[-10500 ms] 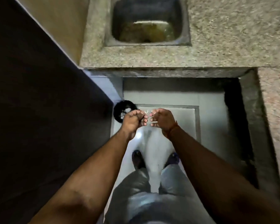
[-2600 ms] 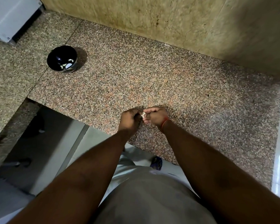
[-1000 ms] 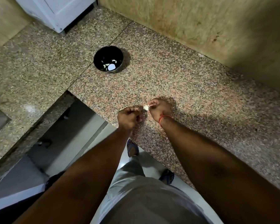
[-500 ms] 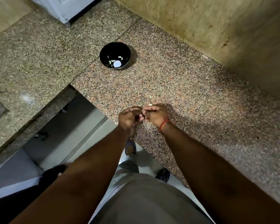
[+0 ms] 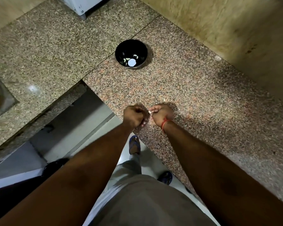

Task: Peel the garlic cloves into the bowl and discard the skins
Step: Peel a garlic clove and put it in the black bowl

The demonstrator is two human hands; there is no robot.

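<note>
Both hands hover over the desk [image 5: 194, 88] edge, well short of the black bowl [image 5: 131, 53]. The right hand [image 5: 161, 114] pinches a small pale garlic clove [image 5: 150, 112] in curled fingers. The left hand [image 5: 134, 116] is fisted just beside it, perhaps touching the clove. Pale peeled cloves [image 5: 131, 61] lie in the bowl.
</note>
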